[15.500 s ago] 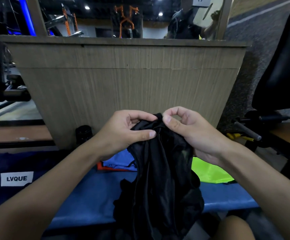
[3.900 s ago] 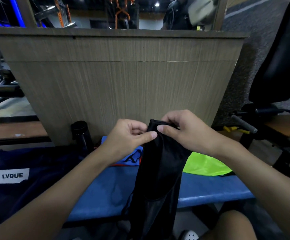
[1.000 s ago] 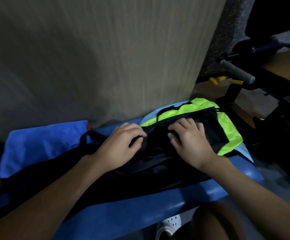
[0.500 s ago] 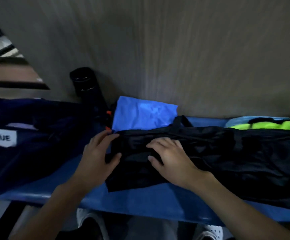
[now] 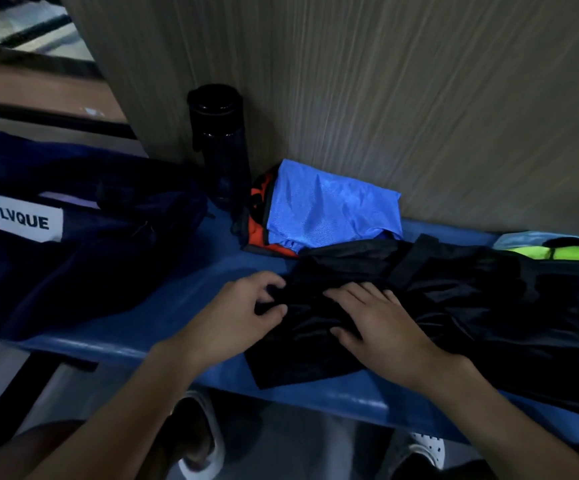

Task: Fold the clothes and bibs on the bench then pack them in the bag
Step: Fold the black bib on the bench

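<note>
The black garment (image 5: 488, 306) lay spread along the blue worktop (image 5: 184, 306), the left hand (image 5: 236, 317) pinching its left edge while the right hand (image 5: 381, 323) pressed flat on the cloth. A navy bag (image 5: 90, 244) sat to the left, with a folded blue bib (image 5: 322, 206) behind the garment.

Dim, underexposed wide-angle view with motion blur and edges bowed by distortion.

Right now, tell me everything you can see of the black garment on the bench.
The black garment is thin, slightly shiny fabric, wrinkled, spread lengthwise along the blue bench. A wide black band crosses its far edge. The left hand pinches its left end; the right hand presses flat on it. Its far edge meets the blue bib.
</note>
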Available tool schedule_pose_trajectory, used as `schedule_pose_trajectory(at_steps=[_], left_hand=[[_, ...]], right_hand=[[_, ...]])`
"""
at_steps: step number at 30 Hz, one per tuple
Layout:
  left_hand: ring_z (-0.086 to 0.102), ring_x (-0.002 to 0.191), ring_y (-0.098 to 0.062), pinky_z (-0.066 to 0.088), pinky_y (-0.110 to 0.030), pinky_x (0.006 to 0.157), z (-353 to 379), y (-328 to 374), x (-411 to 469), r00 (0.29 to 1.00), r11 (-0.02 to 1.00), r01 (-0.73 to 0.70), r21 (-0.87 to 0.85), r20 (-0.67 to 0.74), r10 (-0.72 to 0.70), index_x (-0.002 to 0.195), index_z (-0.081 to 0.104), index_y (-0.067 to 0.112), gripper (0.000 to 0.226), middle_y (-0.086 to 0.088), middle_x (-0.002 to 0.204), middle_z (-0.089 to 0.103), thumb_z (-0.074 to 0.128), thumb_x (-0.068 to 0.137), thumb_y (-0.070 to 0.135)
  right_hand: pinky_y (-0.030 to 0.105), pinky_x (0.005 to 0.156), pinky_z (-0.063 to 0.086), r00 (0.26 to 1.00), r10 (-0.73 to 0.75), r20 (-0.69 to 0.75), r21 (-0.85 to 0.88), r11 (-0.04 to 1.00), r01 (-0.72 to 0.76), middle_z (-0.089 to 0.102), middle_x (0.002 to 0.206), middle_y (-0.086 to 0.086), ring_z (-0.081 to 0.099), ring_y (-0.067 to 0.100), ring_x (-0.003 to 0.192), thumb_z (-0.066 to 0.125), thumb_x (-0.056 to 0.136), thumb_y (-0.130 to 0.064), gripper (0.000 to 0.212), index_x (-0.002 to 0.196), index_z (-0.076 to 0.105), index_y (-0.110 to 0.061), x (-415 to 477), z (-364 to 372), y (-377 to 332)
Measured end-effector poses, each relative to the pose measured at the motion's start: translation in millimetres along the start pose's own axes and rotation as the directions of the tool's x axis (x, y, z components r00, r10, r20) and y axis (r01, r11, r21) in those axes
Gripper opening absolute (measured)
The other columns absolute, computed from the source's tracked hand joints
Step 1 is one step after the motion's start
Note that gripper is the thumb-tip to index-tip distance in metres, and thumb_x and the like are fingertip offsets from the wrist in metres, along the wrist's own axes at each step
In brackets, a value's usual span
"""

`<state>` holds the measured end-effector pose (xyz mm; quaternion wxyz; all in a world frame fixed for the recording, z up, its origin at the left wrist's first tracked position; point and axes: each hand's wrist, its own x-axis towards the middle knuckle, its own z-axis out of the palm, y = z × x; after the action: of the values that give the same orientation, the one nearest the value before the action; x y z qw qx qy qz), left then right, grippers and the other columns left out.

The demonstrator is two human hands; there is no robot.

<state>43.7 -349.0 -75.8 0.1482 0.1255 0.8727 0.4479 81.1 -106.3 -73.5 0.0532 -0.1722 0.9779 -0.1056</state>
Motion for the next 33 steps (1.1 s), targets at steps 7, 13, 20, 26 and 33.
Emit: schedule_pose_trajectory(at_steps=[7, 13, 20, 26, 33], left_hand=[[0.057, 0.097, 0.0, 0.045, -0.012, 0.085, 1, 4, 4, 0.984, 0.989, -0.062, 0.133, -0.16, 0.083, 0.114, 0.068, 0.026, 0.02, 0.015, 0.102, 0.06, 0.066, 0.094, 0.026], [0.053, 0.102, -0.003, 0.04, -0.013, 0.088, 1, 3, 12, 0.993, 0.989, -0.04, 0.145, -0.107, 0.056, 0.13, 0.056, 0.03, 0.048, 0.014, 0.109, 0.058, 0.075, 0.087, 0.022], [0.054, 0.082, 0.0, 0.037, -0.012, 0.074, 6, 5, 23, 0.98, 0.989, -0.037, 0.143, -0.189, 0.064, 0.094, 0.073, 0.024, 0.009, 0.012, 0.085, 0.058, 0.074, 0.088, 0.017], [0.063, 0.068, -0.004, 0.049, -0.027, 0.07, -3, 21, 19, 0.982, 0.998, -0.008, -0.068, -0.187, -0.005, 0.082, 0.066, 0.019, 0.011, 0.002, 0.069, 0.07, 0.066, 0.092, 0.016], [0.06, 0.061, -0.014, 0.053, -0.039, 0.066, -12, 31, 7, 0.984, 0.963, 0.005, -0.27, -0.169, -0.052, 0.084, 0.067, 0.014, 0.011, -0.003, 0.067, 0.071, 0.065, 0.095, 0.015]], right_hand=[[0.033, 0.081, 0.042, 0.968, -0.011, -0.251, 0.074, 0.997, 0.03, 0.064, 0.098, -0.009, 0.058, 0.016, 0.092, 0.032, 0.099, -0.053, 0.048, 0.106, 0.067, -0.021, -2, -13, -2], [0.035, 0.091, 0.036, 0.993, -0.068, -0.102, 0.086, 0.993, 0.077, 0.064, 0.107, -0.015, 0.054, 0.009, 0.104, 0.045, 0.086, -0.056, 0.051, 0.124, 0.06, -0.027, -2, -6, -1], [0.03, 0.094, 0.032, 0.989, -0.118, -0.091, 0.181, 0.975, 0.133, 0.061, 0.091, -0.018, 0.058, 0.007, 0.089, 0.047, 0.074, -0.039, 0.028, 0.095, 0.063, -0.028, -12, -13, 7], [0.028, 0.092, 0.04, 0.991, -0.128, -0.028, 0.289, 0.948, 0.13, 0.06, 0.087, -0.017, 0.058, 0.004, 0.085, 0.046, 0.067, -0.034, 0.026, 0.088, 0.06, -0.027, -20, -27, 8], [0.024, 0.103, 0.02, 0.97, -0.102, 0.221, 0.142, 0.987, 0.072, 0.053, 0.105, -0.026, 0.04, -0.008, 0.109, 0.064, 0.071, -0.051, 0.041, 0.11, 0.058, -0.042, -34, -40, 18]])
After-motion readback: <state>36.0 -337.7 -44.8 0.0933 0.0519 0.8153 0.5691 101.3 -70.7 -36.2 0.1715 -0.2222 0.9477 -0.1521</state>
